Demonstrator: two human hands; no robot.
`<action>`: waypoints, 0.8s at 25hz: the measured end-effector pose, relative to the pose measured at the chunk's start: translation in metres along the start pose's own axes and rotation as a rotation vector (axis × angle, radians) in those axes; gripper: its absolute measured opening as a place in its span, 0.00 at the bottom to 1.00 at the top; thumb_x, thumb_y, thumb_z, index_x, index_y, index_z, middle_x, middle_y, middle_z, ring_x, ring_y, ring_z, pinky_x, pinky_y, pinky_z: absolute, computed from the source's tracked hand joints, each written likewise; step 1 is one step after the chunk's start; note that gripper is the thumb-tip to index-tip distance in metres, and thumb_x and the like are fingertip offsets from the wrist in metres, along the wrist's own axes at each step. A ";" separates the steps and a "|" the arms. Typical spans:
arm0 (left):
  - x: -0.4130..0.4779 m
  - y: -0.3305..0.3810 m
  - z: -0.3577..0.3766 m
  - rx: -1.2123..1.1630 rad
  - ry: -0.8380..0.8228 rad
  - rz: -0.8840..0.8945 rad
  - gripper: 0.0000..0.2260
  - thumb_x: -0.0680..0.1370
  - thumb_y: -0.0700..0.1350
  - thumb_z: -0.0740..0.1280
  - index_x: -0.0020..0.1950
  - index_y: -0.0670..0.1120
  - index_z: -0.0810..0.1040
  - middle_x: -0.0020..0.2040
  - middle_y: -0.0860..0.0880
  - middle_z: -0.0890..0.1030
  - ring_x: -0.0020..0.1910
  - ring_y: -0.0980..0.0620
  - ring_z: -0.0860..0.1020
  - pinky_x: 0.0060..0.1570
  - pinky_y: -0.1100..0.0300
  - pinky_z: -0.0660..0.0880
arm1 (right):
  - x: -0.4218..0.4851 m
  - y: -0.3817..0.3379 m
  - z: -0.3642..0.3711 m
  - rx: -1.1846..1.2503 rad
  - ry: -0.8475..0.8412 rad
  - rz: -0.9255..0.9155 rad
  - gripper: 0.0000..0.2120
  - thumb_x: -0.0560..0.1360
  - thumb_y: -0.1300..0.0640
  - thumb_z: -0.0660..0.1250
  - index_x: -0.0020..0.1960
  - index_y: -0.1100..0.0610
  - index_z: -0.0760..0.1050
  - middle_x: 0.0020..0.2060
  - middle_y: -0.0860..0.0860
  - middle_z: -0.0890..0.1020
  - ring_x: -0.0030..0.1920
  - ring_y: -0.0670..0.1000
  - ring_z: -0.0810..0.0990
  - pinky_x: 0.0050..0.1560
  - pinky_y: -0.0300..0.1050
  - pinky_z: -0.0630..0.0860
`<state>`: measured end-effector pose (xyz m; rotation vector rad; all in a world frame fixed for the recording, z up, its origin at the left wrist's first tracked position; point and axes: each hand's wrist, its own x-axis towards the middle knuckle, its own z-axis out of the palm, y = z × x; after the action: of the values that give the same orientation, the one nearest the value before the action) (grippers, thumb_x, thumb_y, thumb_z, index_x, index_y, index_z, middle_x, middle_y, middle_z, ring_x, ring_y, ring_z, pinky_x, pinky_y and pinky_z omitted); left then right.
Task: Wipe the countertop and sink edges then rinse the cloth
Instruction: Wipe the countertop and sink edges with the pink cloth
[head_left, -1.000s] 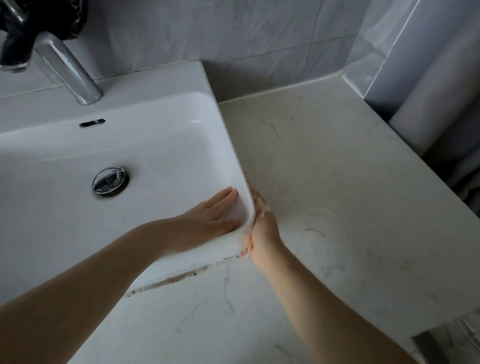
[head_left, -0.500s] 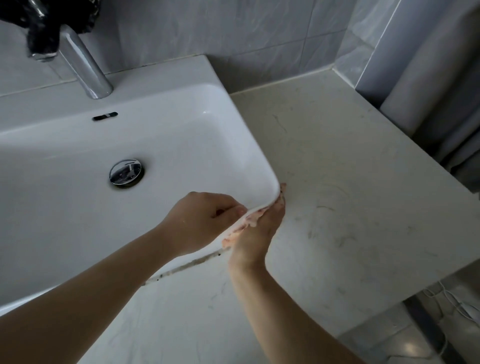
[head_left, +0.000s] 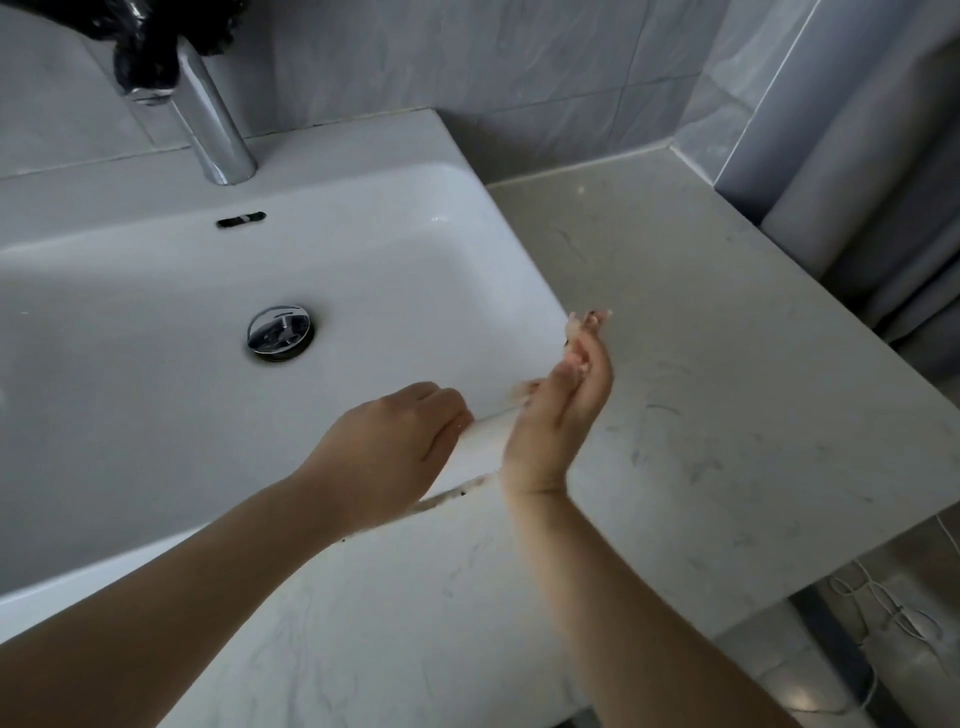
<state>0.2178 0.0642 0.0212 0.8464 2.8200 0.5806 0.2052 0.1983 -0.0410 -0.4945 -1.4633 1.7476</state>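
left hand (head_left: 395, 447) fingers curled, pinching cloth (head_left: 485, 434) at sink (head_left: 467, 171) 4 o'clock corner, likely wiping rim; right hand (head_left: 561, 410) fingers near-straight, blurred, steadying, no visible grip.

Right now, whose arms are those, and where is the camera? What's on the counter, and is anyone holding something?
There is no machine here: these are a person's two bare arms. The one picture comes from a camera worn on their head, looking forward and down, so you see what they see. The left hand is curled at the front right corner of the white sink. The right hand is beside it, fingers straight, a little blurred. The sink has a shiny drain plug, and a tap stands at its back. To the right is the pale countertop with faint dark marks. The job is wiping with a cloth, but anything white in the left hand would blend into the sink, so I cannot tell whether it holds one.
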 end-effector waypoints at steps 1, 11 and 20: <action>-0.009 -0.008 -0.002 0.010 0.012 -0.016 0.27 0.71 0.61 0.39 0.50 0.52 0.74 0.43 0.55 0.76 0.40 0.52 0.76 0.40 0.55 0.74 | 0.017 -0.006 -0.002 0.032 -0.025 0.122 0.14 0.76 0.58 0.54 0.58 0.58 0.73 0.55 0.45 0.78 0.51 0.41 0.78 0.53 0.39 0.73; -0.044 -0.035 -0.016 0.049 -0.066 -0.057 0.27 0.72 0.62 0.38 0.59 0.62 0.71 0.53 0.64 0.76 0.49 0.61 0.75 0.47 0.60 0.72 | -0.052 -0.020 0.046 -0.108 0.314 0.469 0.29 0.80 0.59 0.56 0.76 0.62 0.48 0.75 0.58 0.55 0.71 0.57 0.64 0.69 0.55 0.66; -0.051 -0.049 -0.015 0.028 0.011 -0.043 0.28 0.68 0.64 0.40 0.55 0.60 0.75 0.47 0.62 0.80 0.44 0.61 0.76 0.41 0.64 0.70 | -0.067 0.011 0.041 -0.078 0.113 0.484 0.47 0.56 0.51 0.55 0.74 0.45 0.44 0.75 0.57 0.56 0.73 0.58 0.61 0.65 0.61 0.70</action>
<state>0.2321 -0.0062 0.0161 0.7879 2.8546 0.5422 0.2134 0.1204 -0.0531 -1.0407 -1.4127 1.9923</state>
